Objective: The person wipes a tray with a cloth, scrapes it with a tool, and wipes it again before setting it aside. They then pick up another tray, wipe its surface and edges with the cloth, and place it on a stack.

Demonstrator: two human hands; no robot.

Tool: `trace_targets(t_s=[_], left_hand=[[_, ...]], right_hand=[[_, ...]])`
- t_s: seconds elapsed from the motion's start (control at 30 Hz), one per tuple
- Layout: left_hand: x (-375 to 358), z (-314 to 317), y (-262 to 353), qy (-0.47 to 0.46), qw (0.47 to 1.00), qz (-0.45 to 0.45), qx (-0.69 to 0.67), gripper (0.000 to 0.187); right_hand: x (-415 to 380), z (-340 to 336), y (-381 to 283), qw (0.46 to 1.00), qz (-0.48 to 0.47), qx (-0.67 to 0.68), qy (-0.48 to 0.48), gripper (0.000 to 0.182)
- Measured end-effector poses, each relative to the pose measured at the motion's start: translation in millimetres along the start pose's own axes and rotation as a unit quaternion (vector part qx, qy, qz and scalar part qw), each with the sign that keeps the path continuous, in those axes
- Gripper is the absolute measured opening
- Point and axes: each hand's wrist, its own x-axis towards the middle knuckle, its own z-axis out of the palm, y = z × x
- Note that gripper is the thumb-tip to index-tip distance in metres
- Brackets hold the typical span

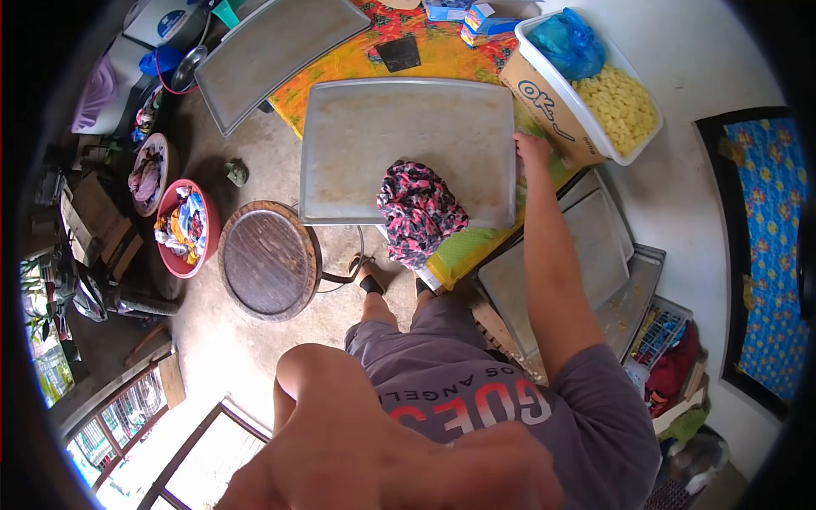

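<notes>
My right hand (531,149) is closed on the right edge of a large grey metal tray (408,127), its arm stretched forward. The tray lies over a table with a yellow and red patterned cover (340,61). A bunched black, pink and red cloth (416,208) rests on the tray's near edge and hangs over it. My left hand (408,463) is very close to the camera at the bottom, large and blurred, over my grey shirt. Its fingers cannot be made out clearly, nor whether they hold anything.
A second tray (276,55) lies at the upper left. A carton (544,106) bears a white tub (633,153) of yellow pieces and a blue bag. More trays (552,263) stand at the right. A round wooden stool (268,259) and a red basin (212,242) of clothes are left.
</notes>
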Motion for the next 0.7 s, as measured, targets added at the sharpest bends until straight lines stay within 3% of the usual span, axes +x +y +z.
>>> trace_targets(t_s=[0.57, 0.63, 0.7], left_hand=[[6.5, 12.3, -31.1, 0.1, 0.986, 0.092, 0.102, 0.054], [15.7, 12.0, -33.7, 0.123, 0.979, 0.102, 0.129, 0.043], [31.7, 36.7, -27.7, 0.221, 0.951, 0.051, 0.209, 0.041]], right_hand=[[2.5, 6.9, 4.7, 0.999, -0.001, 0.003, 0.036, 0.038], [4.0, 7.1, 5.7, 0.999, -0.003, -0.005, 0.037, 0.039], [4.8, 6.9, 5.9, 0.999, -0.005, -0.008, 0.037, 0.04]])
